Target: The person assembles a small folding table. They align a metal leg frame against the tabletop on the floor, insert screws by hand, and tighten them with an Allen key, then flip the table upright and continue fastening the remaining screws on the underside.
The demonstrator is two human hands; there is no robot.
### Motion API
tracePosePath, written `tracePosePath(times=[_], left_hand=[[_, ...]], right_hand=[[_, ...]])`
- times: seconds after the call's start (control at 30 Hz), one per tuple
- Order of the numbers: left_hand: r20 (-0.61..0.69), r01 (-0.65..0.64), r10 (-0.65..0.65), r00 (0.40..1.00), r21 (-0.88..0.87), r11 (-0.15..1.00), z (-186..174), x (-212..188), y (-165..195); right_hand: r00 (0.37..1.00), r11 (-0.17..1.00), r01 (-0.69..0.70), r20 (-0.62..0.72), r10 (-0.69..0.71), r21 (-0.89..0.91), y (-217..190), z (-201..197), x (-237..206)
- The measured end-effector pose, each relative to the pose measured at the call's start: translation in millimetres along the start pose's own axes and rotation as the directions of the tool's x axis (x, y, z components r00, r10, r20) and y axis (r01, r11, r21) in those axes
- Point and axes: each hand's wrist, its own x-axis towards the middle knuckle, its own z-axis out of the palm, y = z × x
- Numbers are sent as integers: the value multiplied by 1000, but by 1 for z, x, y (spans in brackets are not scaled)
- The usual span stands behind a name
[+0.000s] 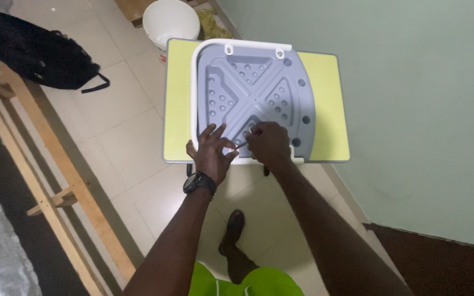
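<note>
We are standing over a small yellow-green table [325,104] beside the pale green wall [423,109], and on it lies a grey moulded plastic panel [253,96] with a white tube frame [195,93] along its left and far edges — it looks like the underside of a seat or a lap tray. Our left hand [210,151], with a black wristwatch [199,182], rests flat with spread fingers on the near edge of the panel and seems to steady it. Our right hand [270,143] is closed around a thin tool [240,146], perhaps a small screwdriver — we cannot tell which kind — and its tip points toward the left hand. The two hands are close together but not touching. We judge that a fastener at the near edge is being worked; the next move calls for firm pressure and a straight tool.
</note>
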Motion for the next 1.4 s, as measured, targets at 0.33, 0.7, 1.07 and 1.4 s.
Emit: tracePosePath(times=[0.33, 0.7, 1.07, 1.4], left_hand=[[-196, 27, -36, 980, -49, 998, -24, -20, -9], [17, 336, -358, 934, -389, 858, -23, -17, -30], [47, 267, -313, 948, -652, 709, -21, -11, -59], [-9, 181, -240, 971, -626, 758, -18, -11, -67]], right_hand=[[782, 766, 623, 99, -615, -158, 28, 7, -6], [978, 974, 197, 40, -203, 109, 19, -3, -16], [967, 947, 244, 23, -254, 211, 22, 6, -21], [940, 940, 334, 50, -338, 66, 11, 5, -26]])
